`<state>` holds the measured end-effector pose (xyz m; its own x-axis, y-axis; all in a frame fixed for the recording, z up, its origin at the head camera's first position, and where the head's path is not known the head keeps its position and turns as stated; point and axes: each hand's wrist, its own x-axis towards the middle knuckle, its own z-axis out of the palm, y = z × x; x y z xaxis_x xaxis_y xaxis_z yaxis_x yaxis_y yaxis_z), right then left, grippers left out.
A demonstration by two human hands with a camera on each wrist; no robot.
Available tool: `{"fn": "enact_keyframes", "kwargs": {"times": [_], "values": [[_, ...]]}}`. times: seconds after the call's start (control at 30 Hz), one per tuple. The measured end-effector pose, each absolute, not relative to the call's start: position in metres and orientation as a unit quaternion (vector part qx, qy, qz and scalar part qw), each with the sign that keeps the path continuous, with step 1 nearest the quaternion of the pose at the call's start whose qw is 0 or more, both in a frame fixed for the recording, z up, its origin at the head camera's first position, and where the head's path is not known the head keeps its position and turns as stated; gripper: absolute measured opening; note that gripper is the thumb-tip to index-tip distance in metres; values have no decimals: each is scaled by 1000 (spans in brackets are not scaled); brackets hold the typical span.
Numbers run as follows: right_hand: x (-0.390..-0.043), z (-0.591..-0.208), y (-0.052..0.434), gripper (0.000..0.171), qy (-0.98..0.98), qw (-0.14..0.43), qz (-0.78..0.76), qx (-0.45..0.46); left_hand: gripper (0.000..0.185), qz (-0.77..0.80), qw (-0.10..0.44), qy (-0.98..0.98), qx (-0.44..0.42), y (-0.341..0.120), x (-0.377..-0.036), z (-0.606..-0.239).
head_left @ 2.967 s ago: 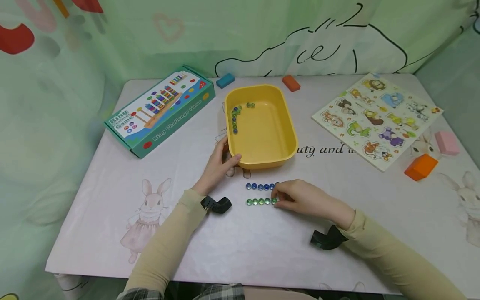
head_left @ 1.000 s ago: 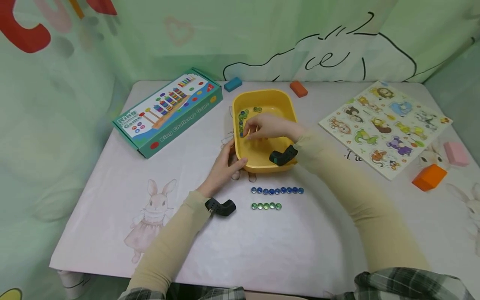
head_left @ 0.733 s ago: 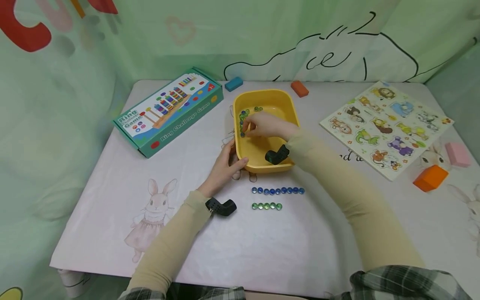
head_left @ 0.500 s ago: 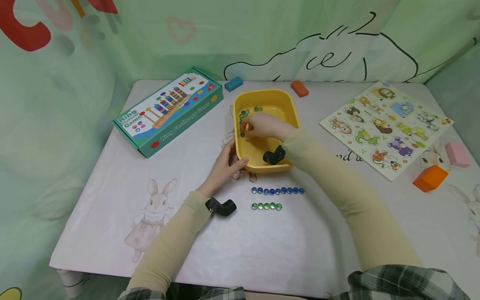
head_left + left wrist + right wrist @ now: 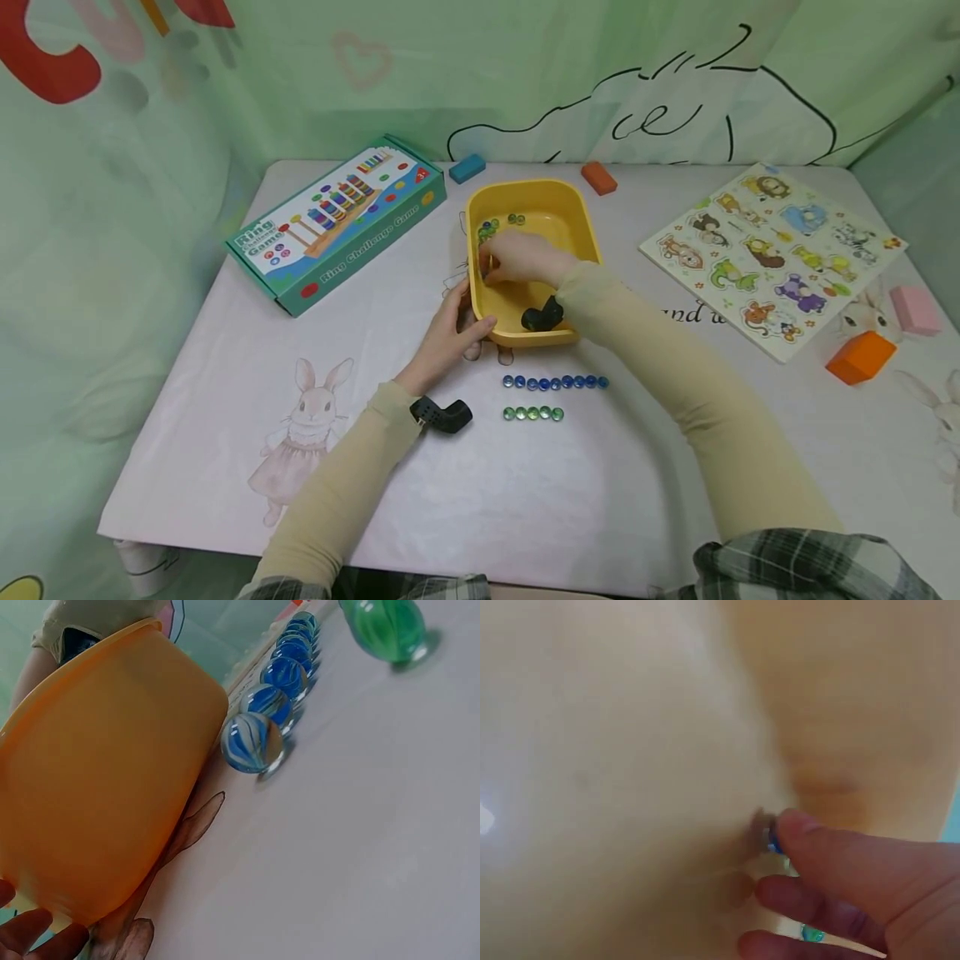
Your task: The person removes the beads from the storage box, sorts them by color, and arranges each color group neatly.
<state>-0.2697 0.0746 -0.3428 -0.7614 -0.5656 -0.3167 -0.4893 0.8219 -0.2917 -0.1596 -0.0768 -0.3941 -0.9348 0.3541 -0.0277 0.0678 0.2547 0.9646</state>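
Observation:
A yellow plastic basin stands on the table, and my left hand grips its near left corner, thumb on the rim. My right hand reaches inside, by the left wall. In the right wrist view its thumb and a finger pinch a blue marble; a green marble lies behind the fingers. Several marbles lie along that wall, partly hidden by the right hand, with a green pair farther back. Before the basin run a row of blue marbles and a shorter row of green marbles.
A green ring game box lies at the back left. An animal puzzle board is at the right, beside an orange block and a pink block. Behind the basin are a blue block and a red-orange block.
My right hand has moved from the marble rows into the basin, then slightly down along the left wall. The blue row shows longer. My left hand keeps its grip on the basin.

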Motion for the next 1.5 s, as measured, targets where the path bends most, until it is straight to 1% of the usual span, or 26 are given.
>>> {"fn": "enact_keyframes", "kwargs": {"times": [0.1,0.17,0.27,0.4,0.67,0.97,1.2,1.4,1.5], "values": [[-268,-339,78,15,928,212,-102,-288,73,597,114,782,139,-78,-165,-409],[-268,-334,80,15,925,222,-113,-287,74,598,107,781,145,-78,-166,-412],[-267,-325,84,15,922,231,-129,-284,82,599,99,781,148,-79,-166,-414],[-260,-312,90,14,919,215,-138,-299,91,597,99,783,144,-78,-166,-414],[-234,-294,114,17,920,183,-194,-287,72,599,109,780,143,-75,-164,-411],[-202,-287,157,15,908,152,-277,-276,73,600,108,782,131,-76,-164,-411],[-172,-293,189,12,879,139,-348,-295,72,599,114,782,132,-77,-163,-407],[-149,-315,217,10,852,127,-396,-319,69,596,120,783,131,-74,-153,-384],[-141,-329,230,11,842,139,-413,-318,69,596,119,783,134,-74,-149,-377]]}}
